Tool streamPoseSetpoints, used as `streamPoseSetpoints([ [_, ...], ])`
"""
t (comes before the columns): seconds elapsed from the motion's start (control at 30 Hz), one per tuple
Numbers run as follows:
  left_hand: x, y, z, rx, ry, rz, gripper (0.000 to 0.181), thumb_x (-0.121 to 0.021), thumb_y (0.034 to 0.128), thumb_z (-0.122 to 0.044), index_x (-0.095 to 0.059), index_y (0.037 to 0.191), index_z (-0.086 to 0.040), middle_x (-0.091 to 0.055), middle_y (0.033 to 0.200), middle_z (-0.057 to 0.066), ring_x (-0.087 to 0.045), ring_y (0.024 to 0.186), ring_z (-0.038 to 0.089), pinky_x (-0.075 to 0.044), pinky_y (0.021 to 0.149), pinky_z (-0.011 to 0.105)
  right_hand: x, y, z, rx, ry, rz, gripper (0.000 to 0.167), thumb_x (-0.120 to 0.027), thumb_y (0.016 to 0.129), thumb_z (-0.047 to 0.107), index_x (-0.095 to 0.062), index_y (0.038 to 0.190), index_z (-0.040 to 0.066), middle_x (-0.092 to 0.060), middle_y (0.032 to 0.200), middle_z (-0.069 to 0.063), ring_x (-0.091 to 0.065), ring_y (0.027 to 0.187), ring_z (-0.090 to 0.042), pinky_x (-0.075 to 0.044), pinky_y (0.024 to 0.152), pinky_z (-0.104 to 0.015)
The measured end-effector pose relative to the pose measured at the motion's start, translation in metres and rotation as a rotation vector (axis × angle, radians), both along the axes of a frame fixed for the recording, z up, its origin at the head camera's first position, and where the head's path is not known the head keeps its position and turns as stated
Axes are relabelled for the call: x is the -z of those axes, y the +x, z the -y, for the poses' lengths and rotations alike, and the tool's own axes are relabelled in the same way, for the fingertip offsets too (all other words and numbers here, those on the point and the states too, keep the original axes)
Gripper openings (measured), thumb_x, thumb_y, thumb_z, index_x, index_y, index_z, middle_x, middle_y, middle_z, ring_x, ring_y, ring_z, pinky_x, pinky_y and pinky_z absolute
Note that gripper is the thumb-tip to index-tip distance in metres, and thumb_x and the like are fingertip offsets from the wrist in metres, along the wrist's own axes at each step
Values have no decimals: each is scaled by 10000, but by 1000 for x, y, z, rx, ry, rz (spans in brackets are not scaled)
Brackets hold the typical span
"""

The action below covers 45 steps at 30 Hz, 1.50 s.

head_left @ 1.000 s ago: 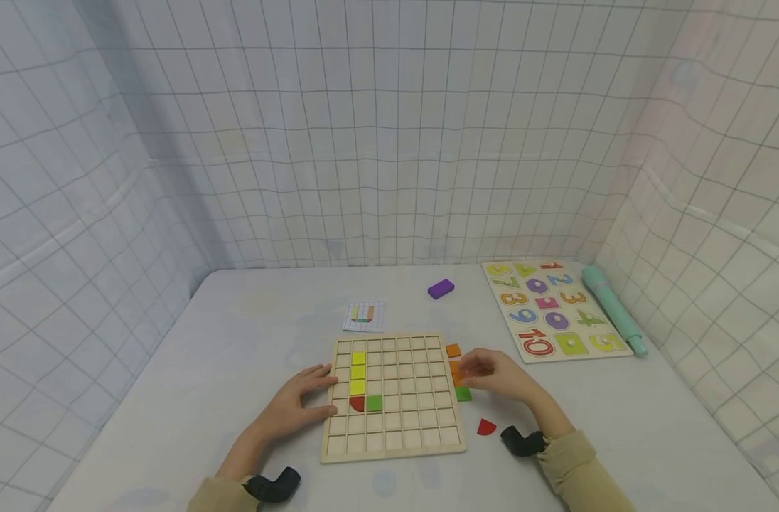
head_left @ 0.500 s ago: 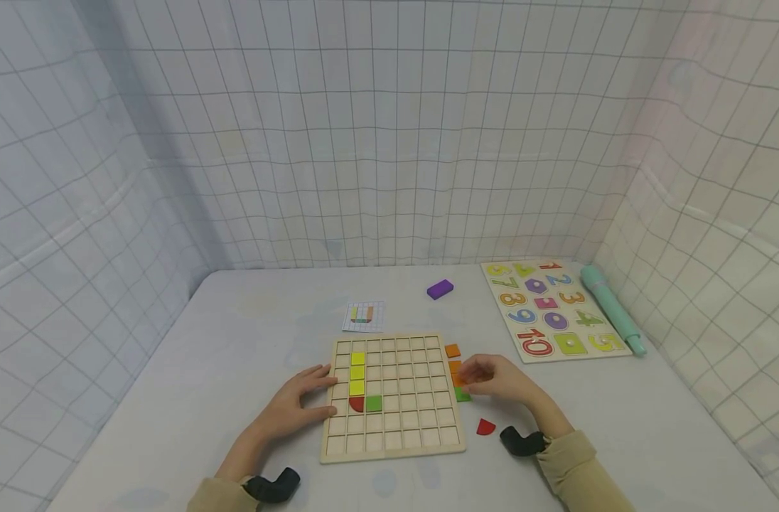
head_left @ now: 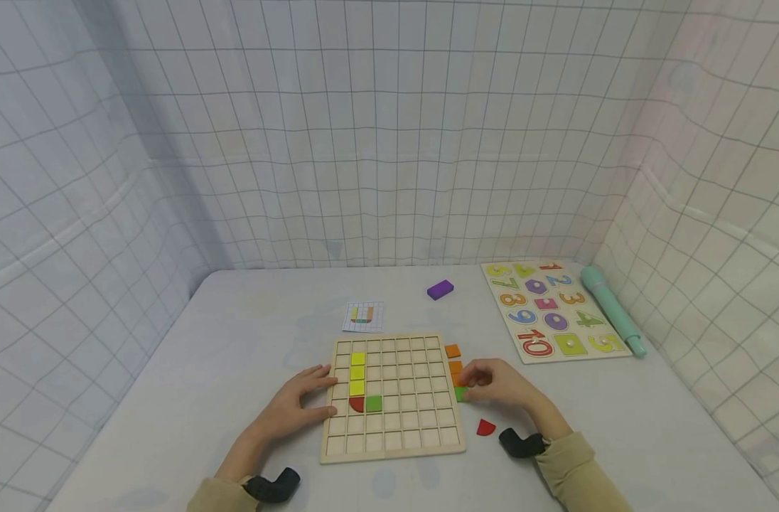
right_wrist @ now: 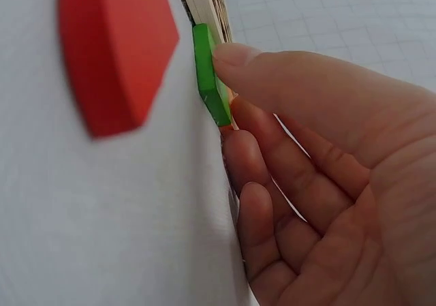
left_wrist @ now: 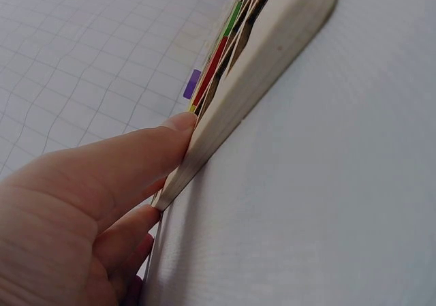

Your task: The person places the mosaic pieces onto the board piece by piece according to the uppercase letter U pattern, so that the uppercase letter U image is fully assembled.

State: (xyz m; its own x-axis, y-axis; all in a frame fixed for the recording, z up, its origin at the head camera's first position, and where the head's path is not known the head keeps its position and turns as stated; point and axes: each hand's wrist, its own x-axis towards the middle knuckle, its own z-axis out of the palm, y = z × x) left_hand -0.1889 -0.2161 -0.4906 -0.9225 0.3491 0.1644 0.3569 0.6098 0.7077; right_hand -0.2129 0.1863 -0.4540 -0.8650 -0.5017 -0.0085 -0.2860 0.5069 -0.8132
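Note:
The wooden grid board (head_left: 406,442) lies on the table, with several yellow squares (head_left: 357,372), a red quarter-circle piece (head_left: 357,404) and a green square (head_left: 374,403) on its left part. My left hand (head_left: 292,407) rests against the board's left edge, thumb and fingertips touching its rim. At the right edge, my right hand (head_left: 501,384) has its thumb on a second green square (right_wrist: 208,74). Its index fingertip is at the orange squares (head_left: 455,367) just beyond; the other fingers bend loosely. Another red quarter-circle piece (head_left: 486,427) lies nearer me.
A small pattern card (head_left: 364,317) lies behind the board, and a purple block (head_left: 441,289) farther back. To the right are a number puzzle board (head_left: 543,313) and a mint-green stick-like object (head_left: 613,311). Grid-patterned sheets (head_left: 389,142) enclose the table on three sides.
My right hand has shifted slightly toward me, its thumb coming from beside the orange squares onto the loose green square. The left hand has stayed still.

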Motion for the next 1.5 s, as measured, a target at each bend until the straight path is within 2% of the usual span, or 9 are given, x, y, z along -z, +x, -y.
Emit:
streamPoseSetpoints([
  [0.17,1,0,0,-2,0,-4,531,-752,776,-376,-634,1227,-121,-431,1429,112,-293,1346,382,-231,1054,601,22,-11,-7,-5,26,-18,191,-751,777,105,-673,949,76,-641,917,-20,-539,873,-224,-463,778,-302],
  [0.3,1,0,0,-3,0,-4,530,-752,775,-378,-635,1226,-124,-432,1428,110,-292,1347,380,-231,1055,601,27,-15,-11,-24,22,-17,206,-777,755,155,-676,932,122,-635,913,27,-533,877,-193,-463,788,-302],
  [0.6,1,-1,0,-1,3,-2,530,-751,777,-380,-634,1228,-126,-433,1428,111,-291,1347,382,-231,1053,604,26,-16,-15,-18,50,-25,200,-786,749,183,-676,916,173,-617,880,59,-529,841,-168,-458,751,-264],
  [0.87,1,0,0,1,6,-1,529,-751,779,-375,-631,1230,-124,-429,1430,112,-290,1347,382,-232,1053,603,24,-15,-15,-21,58,-13,214,-797,732,189,-673,906,177,-625,873,74,-526,840,-176,-457,740,-268],
  [1.5,0,0,0,4,6,3,535,-754,780,-361,-627,1236,-112,-427,1431,121,-287,1347,388,-231,1052,605,25,-15,-16,30,88,-24,197,-800,734,205,-678,885,169,-628,835,65,-541,798,-167,-465,706,-267],
])
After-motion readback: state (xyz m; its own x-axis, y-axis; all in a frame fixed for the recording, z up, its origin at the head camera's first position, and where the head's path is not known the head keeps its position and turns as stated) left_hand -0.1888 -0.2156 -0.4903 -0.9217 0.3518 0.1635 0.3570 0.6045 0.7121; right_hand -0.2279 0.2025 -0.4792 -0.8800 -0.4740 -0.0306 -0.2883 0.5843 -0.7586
